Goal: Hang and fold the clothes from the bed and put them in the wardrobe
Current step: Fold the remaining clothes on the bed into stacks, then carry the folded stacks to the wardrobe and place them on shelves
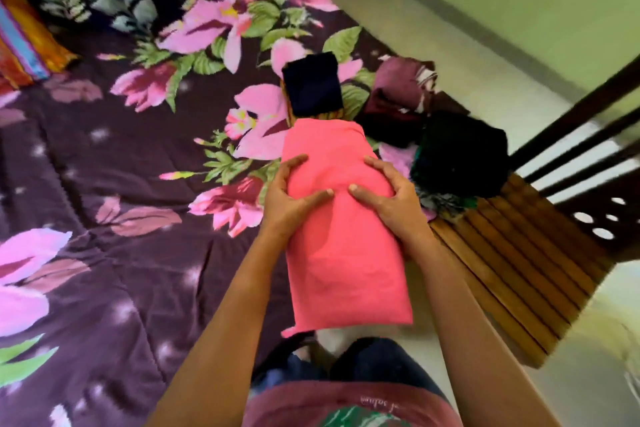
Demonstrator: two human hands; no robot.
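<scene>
Pink cloth (346,253), folded into a long flat packet, fills the middle of the view, running from 12 to 6 o'clock. It is held over the near edge of the bed (121,184), and its lower end reaches past the mattress above the person's knees. It looks light, soft and floppy, so the folds would likely slip open if it were lifted by one corner. The long side edges in the upper half seem the sensible place to hold it. The left hand (294,194) grips the edge at 9 o'clock and the right hand (389,198) grips the edge at 3 o'clock. Both thumbs lie on top pointing toward each other, with the fingers curled round the sides. Just beyond the cloth at 12 o'clock, a dark folded pile (313,85) lies on the bed.
</scene>
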